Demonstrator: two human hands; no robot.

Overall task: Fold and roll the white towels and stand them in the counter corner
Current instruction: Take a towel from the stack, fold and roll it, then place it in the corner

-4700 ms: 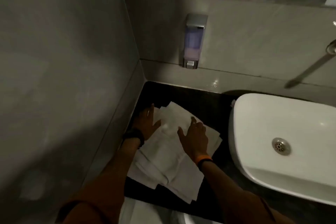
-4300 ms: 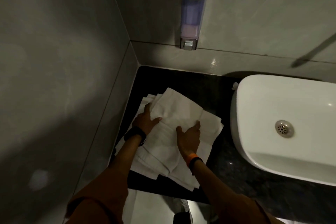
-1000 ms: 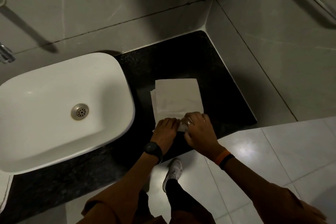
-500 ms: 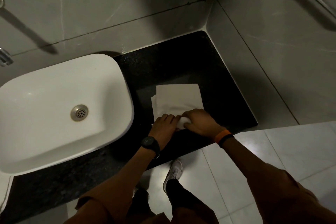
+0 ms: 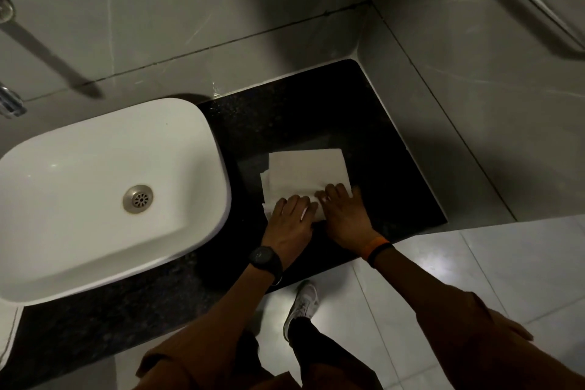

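The desk [image 5: 316,111] is a black speckled stone slab fitted into a corner of grey tiled walls. A white basin [image 5: 95,199] sits on its left part. To the right of the basin a folded white towel [image 5: 305,171] lies flat on the stone, near the front edge, its near end under two hands.

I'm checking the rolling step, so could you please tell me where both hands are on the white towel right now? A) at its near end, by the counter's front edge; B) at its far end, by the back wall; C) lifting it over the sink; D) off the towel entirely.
A: the left hand and right hand press side by side on the near end of the white towel, whose far part lies flat on the black counter.
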